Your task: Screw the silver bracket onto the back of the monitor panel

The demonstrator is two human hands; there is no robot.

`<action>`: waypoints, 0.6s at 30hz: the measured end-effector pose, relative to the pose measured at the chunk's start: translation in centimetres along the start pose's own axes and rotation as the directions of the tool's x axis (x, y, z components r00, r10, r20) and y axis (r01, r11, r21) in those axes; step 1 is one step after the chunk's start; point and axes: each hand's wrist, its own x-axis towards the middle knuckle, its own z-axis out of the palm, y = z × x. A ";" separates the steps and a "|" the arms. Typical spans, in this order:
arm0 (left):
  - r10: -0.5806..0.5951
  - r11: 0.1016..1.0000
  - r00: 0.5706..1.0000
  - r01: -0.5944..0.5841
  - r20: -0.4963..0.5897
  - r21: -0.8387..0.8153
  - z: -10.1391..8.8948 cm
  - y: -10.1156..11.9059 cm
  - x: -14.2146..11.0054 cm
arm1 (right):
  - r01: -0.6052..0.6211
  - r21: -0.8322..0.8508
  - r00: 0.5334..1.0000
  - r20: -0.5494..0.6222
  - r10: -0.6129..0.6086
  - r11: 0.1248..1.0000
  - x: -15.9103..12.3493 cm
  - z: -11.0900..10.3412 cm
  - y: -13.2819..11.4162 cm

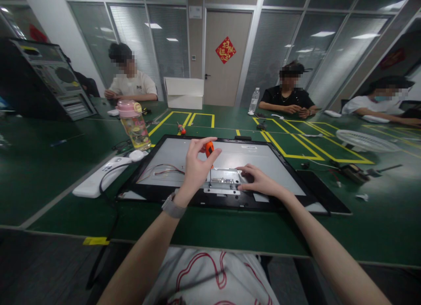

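Note:
My left hand (198, 161) grips an orange-handled screwdriver (209, 149) between thumb and fingers. The tool stands upright, its thin shaft pointing down to the left side of a silver metal bracket (225, 174). My right hand (259, 181) has its thumb and fingers closed at the bracket's right edge. Under both hands lies a large flat display panel (279, 167) with a grey back and black frame. Thin wires (164, 166) run across its left part. The screwdriver's tip is too small to make out.
Left of the panel are a white power strip (101, 177) and a pink-lidded bottle (133, 125). An open computer case (49, 79) stands farther left. A white fan grille (366, 140) and a black device (355, 173) lie right. Several people sit across the green table (230, 230).

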 end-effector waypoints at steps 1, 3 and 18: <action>0.008 1.000 1.000 -0.008 -0.017 0.008 0.0 0.0 0.0 | 0.001 0.000 1.000 0.001 -0.001 1.000 0.0 0.0 0.0; 0.013 1.000 0.999 -0.013 -0.039 -0.003 -0.1 0.0 0.0 | -0.001 -0.002 1.000 0.002 0.001 1.000 0.0 0.0 0.0; -0.050 0.995 0.999 0.049 -0.011 -0.086 -0.2 -0.4 0.1 | -0.001 -0.002 1.000 0.009 0.001 1.000 0.0 -0.1 -0.2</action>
